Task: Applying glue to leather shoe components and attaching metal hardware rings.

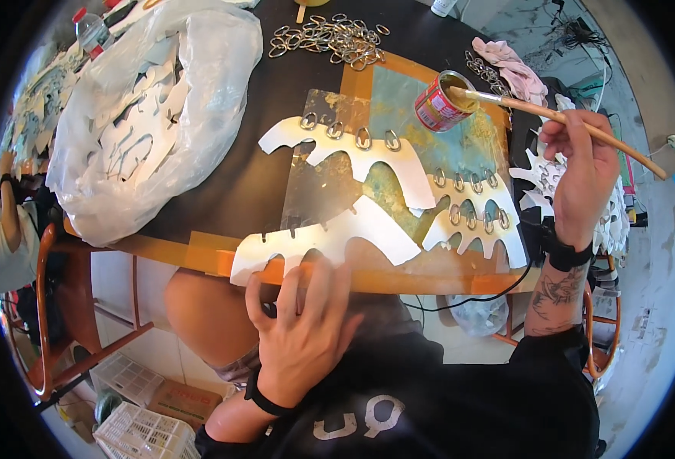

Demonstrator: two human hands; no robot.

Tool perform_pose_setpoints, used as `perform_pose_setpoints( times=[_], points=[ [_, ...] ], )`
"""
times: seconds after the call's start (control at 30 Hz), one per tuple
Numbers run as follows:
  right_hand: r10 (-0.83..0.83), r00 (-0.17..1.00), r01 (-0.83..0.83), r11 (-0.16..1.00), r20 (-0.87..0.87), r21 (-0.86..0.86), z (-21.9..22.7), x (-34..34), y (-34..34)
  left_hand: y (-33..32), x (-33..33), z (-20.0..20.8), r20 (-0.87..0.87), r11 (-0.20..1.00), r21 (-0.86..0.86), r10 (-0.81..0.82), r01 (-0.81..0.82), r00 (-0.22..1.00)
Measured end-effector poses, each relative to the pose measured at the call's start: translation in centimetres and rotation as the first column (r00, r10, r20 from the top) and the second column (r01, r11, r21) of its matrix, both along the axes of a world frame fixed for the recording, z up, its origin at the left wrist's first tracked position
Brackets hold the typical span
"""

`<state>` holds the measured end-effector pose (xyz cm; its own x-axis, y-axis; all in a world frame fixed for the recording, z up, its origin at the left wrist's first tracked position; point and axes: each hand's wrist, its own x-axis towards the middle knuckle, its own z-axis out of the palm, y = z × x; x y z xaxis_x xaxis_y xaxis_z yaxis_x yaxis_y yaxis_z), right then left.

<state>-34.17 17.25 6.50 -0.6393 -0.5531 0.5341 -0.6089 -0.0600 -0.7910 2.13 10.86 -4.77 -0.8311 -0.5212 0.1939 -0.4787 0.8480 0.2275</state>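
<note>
My right hand (586, 164) grips a brush (559, 116) by its wooden handle. The bristle end rests in an open red can (438, 113) of yellowish-brown stuff. At the table's near edge lies a curved white cut-out piece (364, 233) with short dark slits along its upper edge. My left hand (303, 329) touches that piece's lower edge with its fingers spread. Beyond it, another white piece (364, 153) carries several oval metal rings along its top. To the right, two more white pieces (479, 205) overlap, also with rings.
A plastic bag (226, 76) of white cut-outs stands at the left. Loose metal rings (330, 42) lie heaped at the back. A pink cloth (515, 70) and more white cut-outs (540, 172) are at the right. A black cable (475, 300) hangs along the table's front. Another person sits far left.
</note>
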Motion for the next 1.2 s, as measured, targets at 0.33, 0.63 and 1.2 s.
perform_pose_setpoints(
  times=[0.33,0.63,1.2],
  points=[
    [0.037,0.996,-0.042,0.997,0.078,0.064,-2.2,-0.4,-2.6,1.0,-0.4,-0.2,0.003,0.999,-0.018,0.044,-0.044,0.999],
    [-0.093,0.995,0.089,0.992,-0.047,-0.085,0.6,0.4,0.7,0.9,0.2,-0.4,-0.064,0.998,-0.045,-0.048,0.046,0.997],
    [-0.325,0.801,0.081,0.891,-0.502,-0.447,2.3,0.1,6.8,0.6,-1.2,0.3,-0.071,0.985,0.032,-0.165,0.168,0.984]
  ],
)
